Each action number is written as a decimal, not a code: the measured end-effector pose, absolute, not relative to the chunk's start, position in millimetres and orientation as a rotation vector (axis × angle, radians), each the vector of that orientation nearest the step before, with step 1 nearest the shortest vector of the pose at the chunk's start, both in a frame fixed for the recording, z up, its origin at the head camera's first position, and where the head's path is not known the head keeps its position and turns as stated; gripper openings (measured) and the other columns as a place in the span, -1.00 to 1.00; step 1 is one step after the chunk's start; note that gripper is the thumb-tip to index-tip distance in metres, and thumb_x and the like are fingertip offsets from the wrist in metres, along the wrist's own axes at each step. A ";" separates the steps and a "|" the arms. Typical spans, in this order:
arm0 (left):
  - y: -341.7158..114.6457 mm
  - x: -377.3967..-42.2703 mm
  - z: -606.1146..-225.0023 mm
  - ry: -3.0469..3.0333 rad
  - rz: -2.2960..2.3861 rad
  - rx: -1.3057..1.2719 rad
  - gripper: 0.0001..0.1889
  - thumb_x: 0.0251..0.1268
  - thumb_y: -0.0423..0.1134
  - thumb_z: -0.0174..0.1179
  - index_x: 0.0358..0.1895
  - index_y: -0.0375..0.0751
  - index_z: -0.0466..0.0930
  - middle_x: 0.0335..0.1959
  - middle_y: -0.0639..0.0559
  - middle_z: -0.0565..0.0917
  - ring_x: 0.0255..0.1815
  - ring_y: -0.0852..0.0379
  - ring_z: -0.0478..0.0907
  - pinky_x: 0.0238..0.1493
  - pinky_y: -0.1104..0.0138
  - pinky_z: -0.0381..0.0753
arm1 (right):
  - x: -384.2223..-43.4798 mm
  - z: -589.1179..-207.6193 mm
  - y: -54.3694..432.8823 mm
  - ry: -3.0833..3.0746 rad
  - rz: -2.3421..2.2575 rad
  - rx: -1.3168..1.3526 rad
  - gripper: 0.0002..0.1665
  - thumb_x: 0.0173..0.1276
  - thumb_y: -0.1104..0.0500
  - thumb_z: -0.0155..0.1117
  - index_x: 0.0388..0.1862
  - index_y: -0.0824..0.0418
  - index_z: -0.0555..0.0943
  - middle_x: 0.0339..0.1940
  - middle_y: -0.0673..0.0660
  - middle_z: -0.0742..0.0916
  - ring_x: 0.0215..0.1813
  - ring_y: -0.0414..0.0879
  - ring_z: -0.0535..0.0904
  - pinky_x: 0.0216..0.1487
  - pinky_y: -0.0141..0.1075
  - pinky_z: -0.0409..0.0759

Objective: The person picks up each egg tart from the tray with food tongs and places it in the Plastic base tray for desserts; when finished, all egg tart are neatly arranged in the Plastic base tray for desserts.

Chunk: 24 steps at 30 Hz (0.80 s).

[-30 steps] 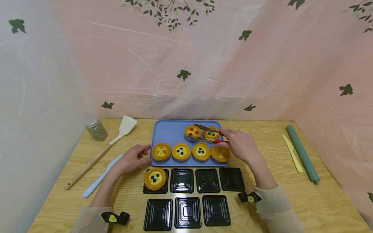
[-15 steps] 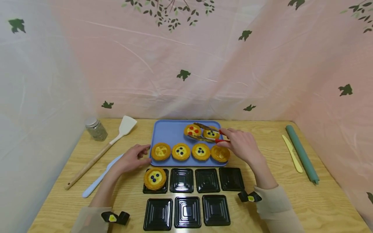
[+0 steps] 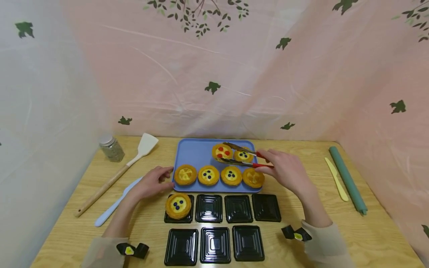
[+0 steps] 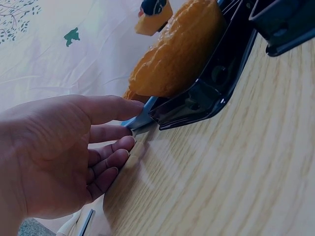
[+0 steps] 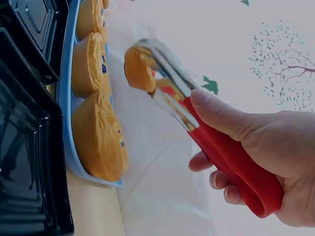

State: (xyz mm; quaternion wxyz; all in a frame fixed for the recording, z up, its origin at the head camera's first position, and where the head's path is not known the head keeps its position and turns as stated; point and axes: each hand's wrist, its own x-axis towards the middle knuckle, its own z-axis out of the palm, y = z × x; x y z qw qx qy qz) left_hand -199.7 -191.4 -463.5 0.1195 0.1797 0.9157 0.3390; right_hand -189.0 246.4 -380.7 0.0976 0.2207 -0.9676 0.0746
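My right hand (image 3: 288,169) grips red-handled metal tongs (image 5: 231,167), whose arms close round a tart with red toppings (image 3: 222,152). In the right wrist view this tart is raised above the row of tarts. Beside it, partly behind the tongs, lies a blueberry tart (image 3: 243,155) on the blue tray (image 3: 194,150). Several more tarts line the tray's near side, among them a plain yellow one (image 3: 185,175). At the tray's left edge, my left hand (image 3: 152,182) touches the rim with thumb and fingertips, its fingers fairly straight.
Black plastic trays (image 3: 209,207) stand in two rows before the blue tray; one bears a blueberry tart (image 3: 178,206). To the left are a jar (image 3: 111,149), a white spatula (image 3: 146,144) and a blue spreader (image 3: 117,203). A yellow knife (image 3: 336,178) and green roll (image 3: 348,178) lie right.
My right hand and the tongs have shifted a little to the right and nearer. The red-topped tart between the tongs' arms appears slightly raised. My left hand stays at the tray's edge.
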 end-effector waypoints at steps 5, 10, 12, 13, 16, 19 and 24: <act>-191.4 -199.6 -464.8 2.670 1.001 0.523 -0.30 0.37 -0.11 0.33 0.46 -0.44 0.38 -0.01 -0.18 0.60 -0.06 0.03 0.48 0.01 0.18 0.50 | -175.5 -378.4 251.2 -2.863 0.214 0.724 -0.30 0.29 -0.23 0.45 0.33 0.05 0.64 -0.14 0.05 0.83 -0.36 -0.13 0.63 -0.45 -0.39 0.36; -192.0 -199.8 -466.2 2.671 1.000 0.513 -0.29 0.37 -0.11 0.33 0.46 -0.43 0.38 0.00 -0.19 0.60 -0.04 0.02 0.49 0.03 0.16 0.50 | -163.5 -374.3 251.2 -2.838 0.243 0.797 -0.33 0.28 -0.21 0.45 0.30 0.04 0.67 -0.12 0.00 0.84 -0.34 -0.16 0.67 -0.51 -0.44 0.30; -192.6 -199.8 -466.9 2.671 1.006 0.508 -0.29 0.36 -0.12 0.34 0.46 -0.43 0.38 0.00 -0.18 0.59 -0.06 0.03 0.47 0.02 0.18 0.49 | -158.9 -373.5 250.0 -2.828 0.245 0.834 -0.33 0.26 -0.22 0.46 0.29 0.02 0.68 -0.12 -0.02 0.84 -0.32 -0.18 0.69 -0.49 -0.44 0.33; -192.7 -199.8 -467.1 2.671 1.008 0.507 -0.29 0.36 -0.11 0.34 0.46 -0.43 0.38 -0.01 -0.18 0.59 -0.07 0.04 0.46 0.01 0.19 0.48 | -156.7 -373.7 249.6 -2.824 0.238 0.857 -0.33 0.25 -0.23 0.46 0.29 0.01 0.68 -0.12 -0.03 0.83 -0.32 -0.19 0.69 -0.48 -0.44 0.35; -192.8 -200.3 -467.9 2.674 1.013 0.509 -0.29 0.35 -0.12 0.34 0.46 -0.43 0.38 -0.02 -0.18 0.59 -0.08 0.05 0.45 0.00 0.20 0.47 | -149.9 -375.7 248.3 -2.814 0.211 0.935 -0.32 0.23 -0.27 0.45 0.29 -0.06 0.68 -0.11 -0.09 0.82 -0.32 -0.27 0.66 -0.42 -0.45 0.42; -192.8 -200.6 -467.8 2.677 1.009 0.518 -0.29 0.35 -0.12 0.34 0.47 -0.42 0.38 -0.02 -0.17 0.59 -0.08 0.05 0.45 0.00 0.19 0.47 | -144.2 -379.6 247.9 -2.820 0.215 1.015 -0.32 0.22 -0.29 0.45 0.29 -0.10 0.67 -0.10 -0.12 0.81 -0.36 -0.35 0.58 -0.37 -0.46 0.47; -192.7 -201.3 -467.8 2.682 1.005 0.534 -0.29 0.36 -0.13 0.32 0.47 -0.42 0.37 -0.02 -0.18 0.59 -0.08 0.04 0.46 0.00 0.18 0.47 | -140.7 -386.7 246.6 -2.837 0.277 1.110 -0.30 0.21 -0.28 0.47 0.31 -0.07 0.66 0.02 -0.10 0.82 -0.18 -0.29 0.71 -0.19 -0.33 0.66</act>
